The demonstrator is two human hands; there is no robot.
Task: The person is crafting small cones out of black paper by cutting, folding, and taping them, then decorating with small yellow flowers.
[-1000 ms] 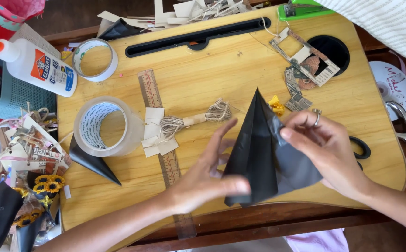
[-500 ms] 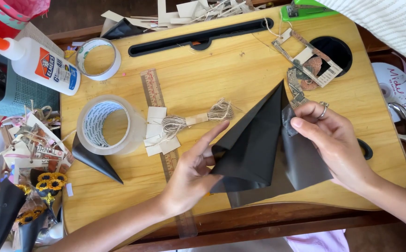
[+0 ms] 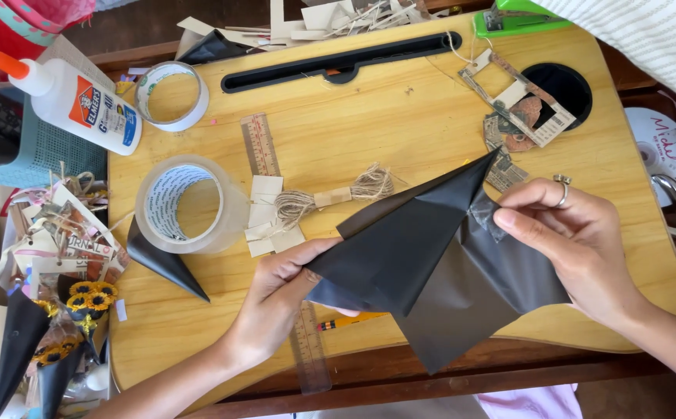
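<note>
- A sheet of black paper [image 3: 431, 264], partly folded so one flap lies over the other, is held just above the wooden desk [image 3: 400, 116] at the 5 o'clock part of the view, lifted where both hands can work it.
- The left hand [image 3: 284, 299] pinches the sheet's lower left corner, its grip closed on the paper to steady the fold.
- The right hand [image 3: 578, 240], a ring on one finger, nips the upper edge at 3 o'clock, thumb and forefinger tight on a small tab.
- At 9 o'clock from the sheet sits a roll of clear tape [image 3: 187, 206], with a finished black cone [image 3: 163, 264] touching it, both within easy reach.
- A glue bottle [image 3: 74, 101] lies at 10 o'clock; a ruler [image 3: 264, 155] and a twine bundle [image 3: 330, 198] rest near the centre.
</note>
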